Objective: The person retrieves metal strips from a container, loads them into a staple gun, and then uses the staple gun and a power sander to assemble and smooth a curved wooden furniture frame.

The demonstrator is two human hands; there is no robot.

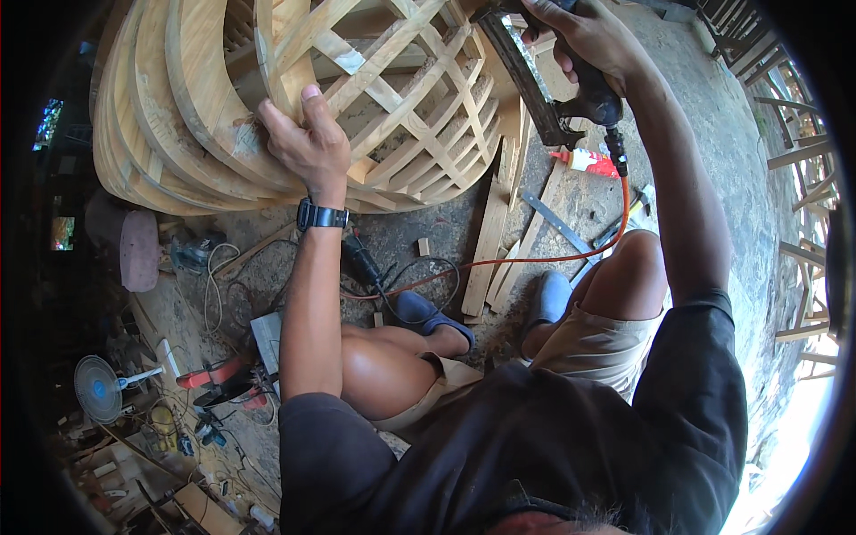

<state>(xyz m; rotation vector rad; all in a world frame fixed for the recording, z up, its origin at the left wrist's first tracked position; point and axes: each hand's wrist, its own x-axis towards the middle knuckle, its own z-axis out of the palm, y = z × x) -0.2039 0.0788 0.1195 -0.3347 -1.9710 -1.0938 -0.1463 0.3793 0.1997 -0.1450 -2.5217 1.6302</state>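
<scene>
A large rounded piece of light wood, with curved ribs and a crisscross lattice (392, 120), fills the upper left. My left hand (308, 147), with a dark watch at the wrist, grips one of its curved slats near the middle; some of its fingers are hidden. My right hand (593, 40) is wrapped round the handle of a black pneumatic nail gun (526, 85). The gun is held at the lattice's right end; whether its nose touches the wood I cannot tell. From its handle runs an orange air hose (499, 260).
Wooden strips (489, 236), a metal square (557, 221), a white-and-red glue bottle (588, 162) and a hammer (637, 205) lie on the floor. A corded black power tool (359, 261) is by my left foot. A fan (98, 389) stands lower left; wooden frames (807, 192) line the right.
</scene>
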